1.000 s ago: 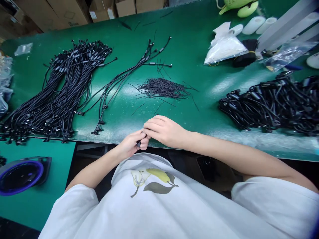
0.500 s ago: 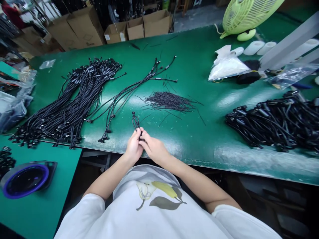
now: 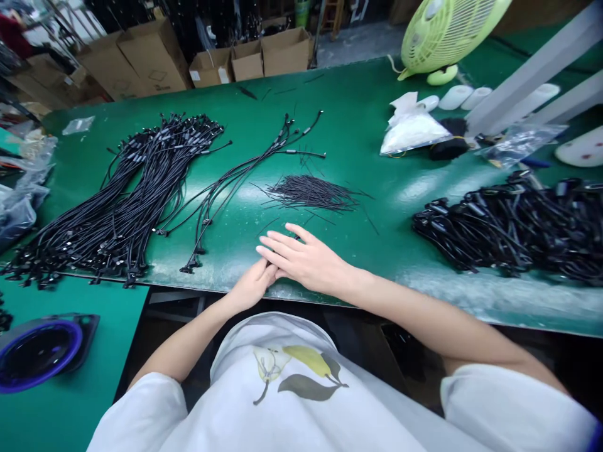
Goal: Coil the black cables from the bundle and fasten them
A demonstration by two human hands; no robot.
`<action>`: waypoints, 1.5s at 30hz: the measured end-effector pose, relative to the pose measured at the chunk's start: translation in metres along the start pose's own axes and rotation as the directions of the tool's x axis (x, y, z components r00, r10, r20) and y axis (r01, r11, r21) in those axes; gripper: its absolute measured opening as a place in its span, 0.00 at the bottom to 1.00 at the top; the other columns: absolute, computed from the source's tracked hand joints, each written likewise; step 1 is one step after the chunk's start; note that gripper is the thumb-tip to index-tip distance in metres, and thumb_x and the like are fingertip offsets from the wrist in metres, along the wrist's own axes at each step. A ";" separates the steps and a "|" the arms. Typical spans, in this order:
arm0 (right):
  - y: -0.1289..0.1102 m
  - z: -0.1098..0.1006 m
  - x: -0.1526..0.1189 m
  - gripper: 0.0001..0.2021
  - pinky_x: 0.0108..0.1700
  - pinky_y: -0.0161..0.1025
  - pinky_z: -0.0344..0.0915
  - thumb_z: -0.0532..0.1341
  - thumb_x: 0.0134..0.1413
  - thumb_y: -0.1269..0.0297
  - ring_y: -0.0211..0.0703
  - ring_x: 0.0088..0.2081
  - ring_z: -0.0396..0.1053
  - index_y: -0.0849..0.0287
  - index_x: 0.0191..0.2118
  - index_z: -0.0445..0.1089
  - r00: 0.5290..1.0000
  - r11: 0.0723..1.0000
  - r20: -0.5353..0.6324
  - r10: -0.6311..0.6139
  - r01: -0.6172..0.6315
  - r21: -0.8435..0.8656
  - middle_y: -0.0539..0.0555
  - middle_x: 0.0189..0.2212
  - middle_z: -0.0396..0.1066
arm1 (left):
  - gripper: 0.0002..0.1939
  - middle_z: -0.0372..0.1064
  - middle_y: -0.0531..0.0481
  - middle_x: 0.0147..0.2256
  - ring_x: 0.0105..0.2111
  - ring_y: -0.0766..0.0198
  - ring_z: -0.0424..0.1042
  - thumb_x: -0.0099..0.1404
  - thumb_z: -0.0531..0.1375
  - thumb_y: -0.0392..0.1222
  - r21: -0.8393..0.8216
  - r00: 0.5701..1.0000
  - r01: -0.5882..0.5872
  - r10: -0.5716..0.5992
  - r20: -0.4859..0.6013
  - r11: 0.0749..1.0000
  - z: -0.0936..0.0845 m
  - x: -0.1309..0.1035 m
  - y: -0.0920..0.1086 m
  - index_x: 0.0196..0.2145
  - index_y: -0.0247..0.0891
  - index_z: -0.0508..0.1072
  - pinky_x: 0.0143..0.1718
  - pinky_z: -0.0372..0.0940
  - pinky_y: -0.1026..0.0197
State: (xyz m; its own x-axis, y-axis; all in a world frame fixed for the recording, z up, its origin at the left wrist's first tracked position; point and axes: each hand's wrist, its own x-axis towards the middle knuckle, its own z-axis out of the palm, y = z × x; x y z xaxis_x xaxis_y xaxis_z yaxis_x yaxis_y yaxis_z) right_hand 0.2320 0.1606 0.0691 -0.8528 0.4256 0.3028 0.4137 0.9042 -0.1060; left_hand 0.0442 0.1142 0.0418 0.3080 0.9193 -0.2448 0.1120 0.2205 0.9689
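My left hand (image 3: 254, 285) is at the table's near edge with its fingers closed, their tips partly hidden under my right hand. My right hand (image 3: 304, 258) lies palm down across it, fingers stretched out and slightly apart. A small dark bit of the folded black cable (image 3: 297, 237) peeks out by the right fingers; the rest is covered. Just beyond the hands is a pile of thin black ties (image 3: 313, 191). Several loose black cables (image 3: 235, 172) lie to the left of that pile.
A large heap of straight black cables (image 3: 141, 188) covers the left of the green table (image 3: 358, 270). Bundled cables (image 3: 513, 229) are heaped at right. Behind them are a white plastic bag (image 3: 412, 132), a grey post (image 3: 527, 69) and a yellow-green fan (image 3: 445, 34). A purple-rimmed bowl (image 3: 78, 339) sits lower left.
My right hand has spread its fingers and moved over the left hand, covering the cable loop that stuck out before. The view has shifted slightly, while the piles look the same.
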 end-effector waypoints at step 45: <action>0.193 0.033 -0.087 0.14 0.50 0.43 0.61 0.50 0.63 0.72 0.46 0.48 0.64 0.62 0.45 0.73 0.734 0.733 -0.080 0.675 -0.679 -0.037 0.61 0.51 0.68 | 0.20 0.54 0.57 0.22 0.22 0.69 0.54 0.64 0.57 0.58 -0.269 0.986 0.149 -0.163 -0.029 0.951 -0.005 0.019 -0.020 0.33 0.36 0.67 0.26 0.51 0.65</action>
State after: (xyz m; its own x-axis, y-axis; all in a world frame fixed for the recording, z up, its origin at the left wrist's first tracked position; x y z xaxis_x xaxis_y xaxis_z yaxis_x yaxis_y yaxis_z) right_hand 0.3757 0.2994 -0.0093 -0.3207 0.9197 0.2267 0.8941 0.3729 -0.2479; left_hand 0.0426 0.1289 0.0177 0.2583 0.8803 -0.3980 -0.1019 0.4345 0.8949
